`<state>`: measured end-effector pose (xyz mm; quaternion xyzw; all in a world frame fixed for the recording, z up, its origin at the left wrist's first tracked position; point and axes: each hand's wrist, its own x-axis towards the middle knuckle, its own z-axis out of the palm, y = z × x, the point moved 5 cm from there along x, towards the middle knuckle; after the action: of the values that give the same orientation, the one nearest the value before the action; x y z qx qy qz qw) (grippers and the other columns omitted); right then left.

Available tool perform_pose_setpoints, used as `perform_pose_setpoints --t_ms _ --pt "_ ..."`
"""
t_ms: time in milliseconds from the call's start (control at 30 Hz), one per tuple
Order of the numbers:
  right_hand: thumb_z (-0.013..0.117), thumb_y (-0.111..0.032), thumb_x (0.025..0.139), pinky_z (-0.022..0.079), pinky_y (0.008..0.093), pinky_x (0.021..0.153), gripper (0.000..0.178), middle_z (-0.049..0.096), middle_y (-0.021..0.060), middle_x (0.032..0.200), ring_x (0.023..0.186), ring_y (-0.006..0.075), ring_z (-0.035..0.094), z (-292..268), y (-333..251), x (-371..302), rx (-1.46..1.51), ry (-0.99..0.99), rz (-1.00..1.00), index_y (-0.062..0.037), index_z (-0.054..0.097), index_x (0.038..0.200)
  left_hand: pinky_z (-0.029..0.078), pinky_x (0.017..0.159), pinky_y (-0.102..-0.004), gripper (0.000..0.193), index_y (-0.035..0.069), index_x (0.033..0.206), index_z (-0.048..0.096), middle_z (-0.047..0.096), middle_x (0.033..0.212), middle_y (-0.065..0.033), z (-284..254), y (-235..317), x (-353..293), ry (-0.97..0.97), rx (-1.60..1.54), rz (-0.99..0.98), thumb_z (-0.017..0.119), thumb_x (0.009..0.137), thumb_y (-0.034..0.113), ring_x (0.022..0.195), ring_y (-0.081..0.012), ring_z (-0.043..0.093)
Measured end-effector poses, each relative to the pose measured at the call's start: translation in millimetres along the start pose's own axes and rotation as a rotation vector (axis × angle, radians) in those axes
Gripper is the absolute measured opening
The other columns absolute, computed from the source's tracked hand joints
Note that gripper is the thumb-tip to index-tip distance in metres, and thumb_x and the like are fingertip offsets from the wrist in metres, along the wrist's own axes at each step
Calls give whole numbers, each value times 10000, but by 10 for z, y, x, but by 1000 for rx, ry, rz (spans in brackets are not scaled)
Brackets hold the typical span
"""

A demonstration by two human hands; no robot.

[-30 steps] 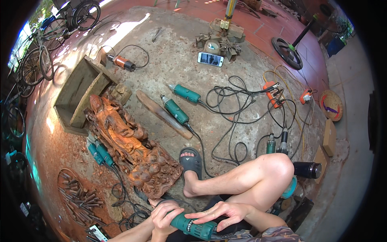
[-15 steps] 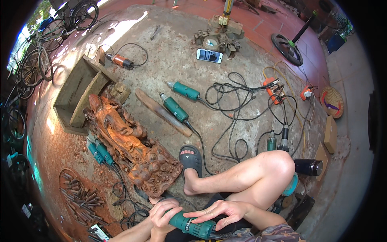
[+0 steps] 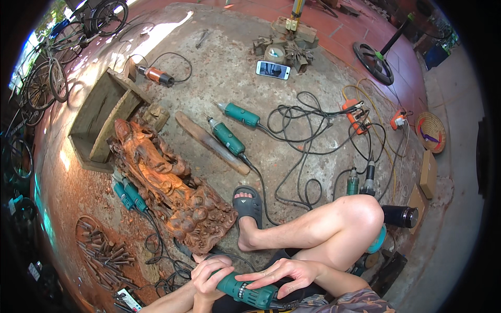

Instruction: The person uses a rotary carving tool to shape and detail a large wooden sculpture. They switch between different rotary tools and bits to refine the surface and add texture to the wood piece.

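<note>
A green die grinder (image 3: 253, 296) lies across my lap, its grey rear end toward the right. My left hand (image 3: 211, 277) is wrapped round its front end, so the tip is hidden. Over the rear half of the body, my right hand (image 3: 290, 273) grips with its fingers stretched across the casing and the thumb by the end. Ahead and to the left, a reddish-brown carved wooden figure (image 3: 163, 175) leans on a wooden stand (image 3: 99, 122). The lower end of the carving is close to my left hand, beside my sandalled foot (image 3: 247, 206).
Two more green grinders (image 3: 241, 115) lie ahead next to a wooden slat (image 3: 209, 141). Others (image 3: 130, 195) lie left of the carving. Loose black cables (image 3: 308, 125) run to an orange power strip (image 3: 357, 117). Several carving bits (image 3: 107, 258) fill a basket at left. A phone (image 3: 273, 70) stands farther off.
Both hands stay on the grinder in nearly the same place. The view has shifted very slightly; nothing else visibly moves.
</note>
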<state>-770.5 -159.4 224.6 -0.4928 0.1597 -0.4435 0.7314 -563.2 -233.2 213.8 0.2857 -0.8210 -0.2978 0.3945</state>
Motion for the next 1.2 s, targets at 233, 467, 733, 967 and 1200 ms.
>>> perform_pose_setpoints --t_ms 233,467,733,967,1200 --pt "722 -216 1013 357 455 1254 645 416 252 1684 1522 381 480 6 23 28 -9 -15 1 0 515 1583 585 680 -343 324 105 983 784 726 883 -47 -29 -28 4 6 29 5 886 689 192 787 -244 754" --pt "733 -228 975 452 431 1182 637 415 271 1677 1438 407 571 88 -112 -23 -93 9 13 19 564 1537 606 710 -375 337 102 1017 798 730 915 -60 5 83 36 -5 -31 6 867 693 158 795 -258 747" --pt "768 -299 867 570 503 1008 471 626 406 1395 1147 496 729 98 -376 -418 -118 287 53 36 806 1196 571 676 -319 411 160 1109 810 717 968 -33 245 281 188 -112 -77 102 749 702 169 828 -219 712" --pt "897 -211 806 530 563 1026 346 589 354 1481 1102 491 702 235 -114 -614 -319 641 -19 -101 784 1114 578 682 -328 325 163 1081 738 670 1008 -49 453 145 36 -4 -173 92 755 757 179 873 -232 686" --pt "1040 -238 684 612 617 1000 585 613 318 1445 1197 578 678 207 149 -251 -641 620 -54 -125 687 1137 566 642 -331 274 142 1086 730 688 1003 -61 535 -87 -18 5 -176 65 792 821 163 846 -238 696"
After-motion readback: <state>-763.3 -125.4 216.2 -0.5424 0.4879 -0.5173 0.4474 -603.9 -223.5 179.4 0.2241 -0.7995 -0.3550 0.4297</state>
